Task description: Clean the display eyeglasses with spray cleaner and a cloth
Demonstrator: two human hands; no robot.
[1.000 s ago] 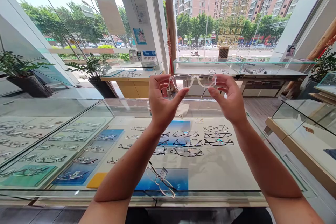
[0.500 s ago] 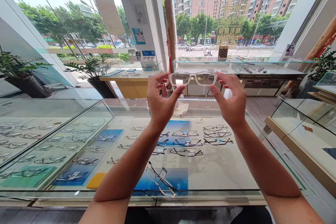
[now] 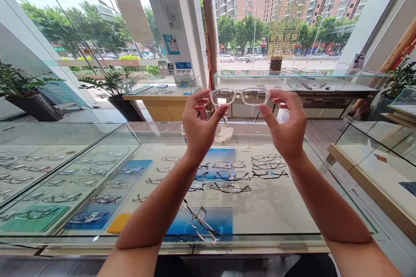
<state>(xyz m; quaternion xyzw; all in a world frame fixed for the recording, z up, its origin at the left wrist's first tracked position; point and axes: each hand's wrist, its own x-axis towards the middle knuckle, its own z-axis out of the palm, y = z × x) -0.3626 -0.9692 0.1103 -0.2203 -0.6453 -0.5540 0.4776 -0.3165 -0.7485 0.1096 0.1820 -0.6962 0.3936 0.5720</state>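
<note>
Clear-framed eyeglasses point(image 3: 238, 92) are held up level in front of me, above the far side of the glass display case point(image 3: 156, 134). My left hand point(image 3: 200, 117) grips their left end between thumb and fingers. At the right end, my right hand point(image 3: 286, 119) pinches the frame the same way. The temples point away from me, and their dark tips show below the lenses. Under my forearms, a pair of thin metal-framed glasses with a tag point(image 3: 198, 223) lies near the case's front edge, over a blue panel.
Rows of eyeglasses point(image 3: 230, 176) sit inside the case. A pale cloth pouch point(image 3: 224, 135) lies at its far edge, and a yellow item point(image 3: 119, 223) near the front left. Another glass case point(image 3: 383, 160) stands to the right. Potted plants point(image 3: 112, 84) stand by the windows.
The clear eyeglasses stay between both hands at nearly the same height. My right hand has shifted very slightly to the right, and the temple tips now show more below the lenses.
</note>
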